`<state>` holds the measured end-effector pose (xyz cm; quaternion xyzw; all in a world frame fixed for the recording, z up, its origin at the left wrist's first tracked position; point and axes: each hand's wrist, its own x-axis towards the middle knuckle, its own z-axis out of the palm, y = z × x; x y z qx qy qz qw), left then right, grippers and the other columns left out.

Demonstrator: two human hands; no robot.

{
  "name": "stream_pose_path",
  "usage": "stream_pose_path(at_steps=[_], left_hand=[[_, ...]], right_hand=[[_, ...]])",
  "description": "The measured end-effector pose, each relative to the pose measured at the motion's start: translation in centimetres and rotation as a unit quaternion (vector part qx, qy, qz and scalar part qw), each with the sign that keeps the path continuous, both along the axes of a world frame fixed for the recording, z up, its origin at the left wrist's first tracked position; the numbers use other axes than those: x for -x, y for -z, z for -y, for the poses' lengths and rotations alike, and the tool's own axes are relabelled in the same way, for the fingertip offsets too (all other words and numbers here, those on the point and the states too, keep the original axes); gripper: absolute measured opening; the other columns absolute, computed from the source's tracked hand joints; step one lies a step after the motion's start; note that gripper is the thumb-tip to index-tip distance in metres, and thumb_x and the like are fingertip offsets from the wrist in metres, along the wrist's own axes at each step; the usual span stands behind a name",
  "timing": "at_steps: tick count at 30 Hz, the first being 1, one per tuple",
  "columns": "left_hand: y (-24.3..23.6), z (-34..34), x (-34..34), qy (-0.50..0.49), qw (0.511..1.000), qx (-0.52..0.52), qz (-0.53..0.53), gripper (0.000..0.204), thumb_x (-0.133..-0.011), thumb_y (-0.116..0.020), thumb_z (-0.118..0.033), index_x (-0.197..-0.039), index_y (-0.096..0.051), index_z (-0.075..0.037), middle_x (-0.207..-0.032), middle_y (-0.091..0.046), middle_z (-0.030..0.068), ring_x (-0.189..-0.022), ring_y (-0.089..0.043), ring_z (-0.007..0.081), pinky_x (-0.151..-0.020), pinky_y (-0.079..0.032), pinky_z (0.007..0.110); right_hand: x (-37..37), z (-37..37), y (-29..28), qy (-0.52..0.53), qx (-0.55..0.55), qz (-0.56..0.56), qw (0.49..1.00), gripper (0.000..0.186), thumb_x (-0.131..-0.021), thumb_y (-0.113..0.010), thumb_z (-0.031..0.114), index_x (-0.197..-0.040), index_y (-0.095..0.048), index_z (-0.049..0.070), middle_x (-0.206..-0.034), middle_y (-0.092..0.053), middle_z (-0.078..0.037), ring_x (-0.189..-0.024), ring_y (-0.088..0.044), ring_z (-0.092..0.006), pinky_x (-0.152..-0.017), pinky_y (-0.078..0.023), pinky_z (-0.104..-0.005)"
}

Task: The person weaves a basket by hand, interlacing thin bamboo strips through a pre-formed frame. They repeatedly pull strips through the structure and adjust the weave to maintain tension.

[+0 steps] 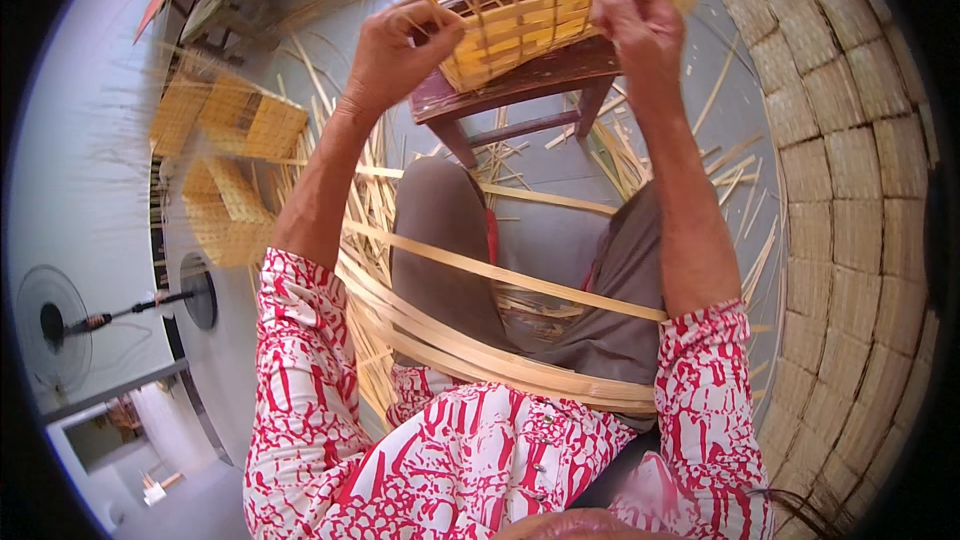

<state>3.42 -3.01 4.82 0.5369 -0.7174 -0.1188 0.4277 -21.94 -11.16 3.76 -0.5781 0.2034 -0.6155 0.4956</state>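
A half-woven yellow basket (530, 28) of flat bamboo strips rests on a dark red wooden stool (437, 102) in front of my knees. Thin upright strips stick out above its woven side. My left hand (402, 45) is closed at the basket's left corner, thumb and fingers pinching a bamboo strip by the edge. At the right corner my right hand (643, 22) pinches too, its fingertips against the upper edge of the weave. What lies between those fingertips is partly hidden. Several long pale bamboo strips (510, 265) lie across my lap.
Loose strips (372, 180) litter the floor on the left and around the stool. More woven baskets (225, 210) with bristling ends stand at the left. A standing fan (55, 325) is further left. Stacked woven panels (835, 190) line the right side. A small wooden stool (225, 12) stands far left.
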Motion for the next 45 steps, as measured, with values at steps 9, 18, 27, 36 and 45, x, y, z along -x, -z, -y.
stream_pose_path(at_steps=[9, 18, 27, 36, 45], left_hand=[[4.2, -3.8, -8.9, -0.177, 0.949, 0.173, -0.196, 0.05, -0.089, -0.067, 0.005, -0.134, -0.049, -0.007, -0.117, -0.062, 0.0048, -0.086, -0.058, 0.0086, -0.079, -0.051, 0.023], [2.8, -1.1, -1.9, -0.185, 0.958, 0.126, 0.18, 0.026, -0.098, -0.063, -0.024, -0.123, -0.069, -0.02, -0.082, -0.072, 0.0109, -0.066, -0.069, 0.0262, -0.06, -0.056, 0.036], [2.0, 0.6, -3.8, -0.06, 0.961, 0.122, 0.241, 0.018, -0.1, -0.055, -0.018, -0.114, -0.062, -0.01, -0.078, -0.069, 0.0123, -0.071, -0.071, 0.0274, -0.06, -0.056, 0.038], [4.6, 0.1, -6.0, -0.115, 0.926, 0.115, 0.341, 0.016, -0.094, -0.059, -0.022, -0.091, -0.065, -0.007, -0.074, -0.065, 0.0151, -0.067, -0.069, 0.0324, -0.058, -0.052, 0.045], [4.0, -12.0, -7.9, -0.148, 0.986, 0.041, 0.06, 0.016, -0.089, -0.065, -0.006, -0.105, -0.069, -0.003, -0.08, -0.07, 0.0114, -0.074, -0.071, 0.0228, -0.065, -0.054, 0.035]], right_hand=[[3.1, -1.2, 1.6, 0.145, -0.034, -0.211, 0.966, 0.016, -0.097, -0.065, 0.013, -0.11, -0.063, 0.004, -0.072, -0.064, -0.001, -0.065, -0.058, -0.0046, -0.061, -0.047, -0.0221], [3.6, 0.2, 2.1, 0.131, 0.009, -0.351, 0.927, 0.026, -0.101, -0.061, 0.031, -0.105, -0.065, 0.006, -0.072, -0.068, -0.003, -0.065, -0.065, -0.0087, -0.059, -0.051, -0.0263], [4.7, 0.3, 2.6, 0.115, -0.015, -0.33, 0.937, 0.033, -0.101, -0.061, 0.035, -0.091, -0.069, 0.004, -0.064, -0.068, -0.003, -0.058, -0.063, -0.0062, -0.055, -0.048, -0.023], [4.8, 1.5, 2.7, 0.002, -0.004, -0.362, 0.932, 0.03, -0.101, -0.061, 0.03, -0.09, -0.067, 0.003, -0.068, -0.071, -0.006, -0.058, -0.065, -0.0082, -0.056, -0.051, -0.0236], [2.7, -2.9, 3.7, -0.006, 0.059, -0.362, 0.93, 0.041, -0.102, -0.058, 0.017, -0.141, -0.052, 0.004, -0.09, -0.075, -0.01, -0.075, -0.067, -0.0094, -0.069, -0.054, -0.0239]])
